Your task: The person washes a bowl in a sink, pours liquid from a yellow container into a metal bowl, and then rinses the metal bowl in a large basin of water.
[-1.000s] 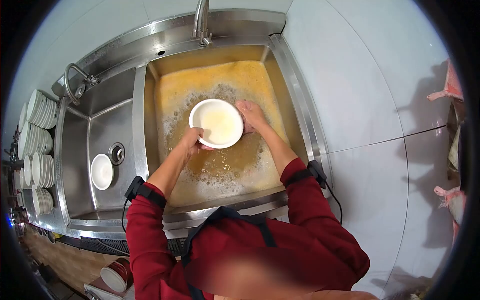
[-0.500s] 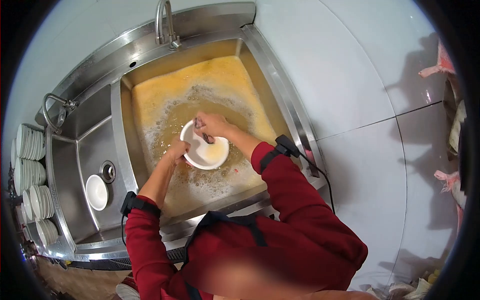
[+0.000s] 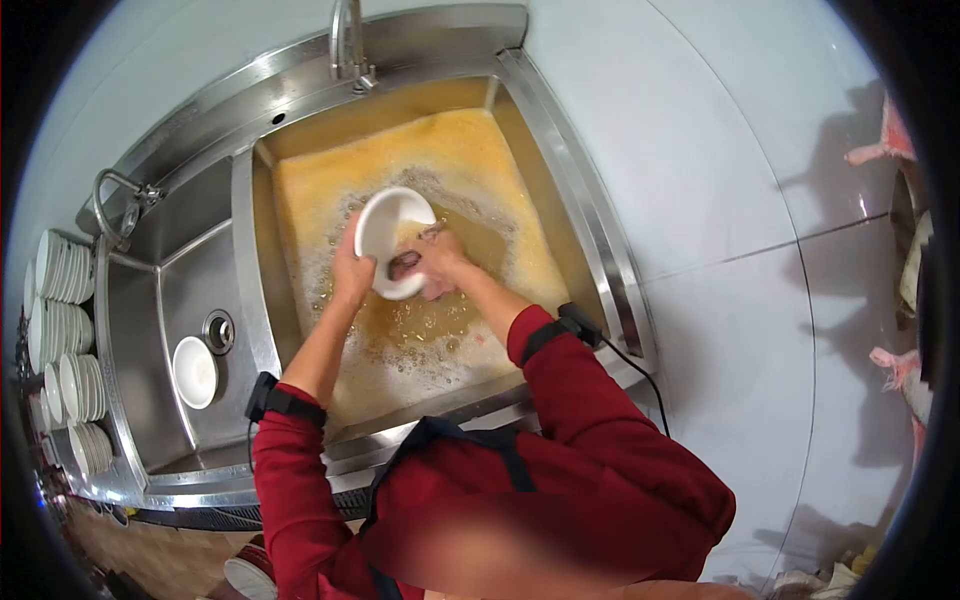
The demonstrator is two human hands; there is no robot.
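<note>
A white bowl [image 3: 374, 232] is tilted on its side above the soapy water [image 3: 455, 150]. My left hand [image 3: 352, 268] grips its left rim, thumb at the inside edge and fingers behind it. My right hand [image 3: 442, 260] reaches over the opposite rim with a crumpled pinkish, dark-patterned cloth [image 3: 403, 265] pressed to the bowl's inside. The fingers close around the cloth and partly hide it. Foam and bubbles surround both hands in the large steel basin [image 3: 262, 215].
A second white bowl [image 3: 195, 372] lies in the left basin beside the drain [image 3: 218, 331]. Stacked white plates [image 3: 62, 330] line the left edge. One faucet [image 3: 348, 50] rises behind the large basin, another faucet [image 3: 115, 205] behind the left. A tiled wall [image 3: 720, 240] stands at right.
The bowl has risen away from me and turned more onto its side. My left hand has shifted up along its rim. The right hand and cloth have moved to the bowl's lower right.
</note>
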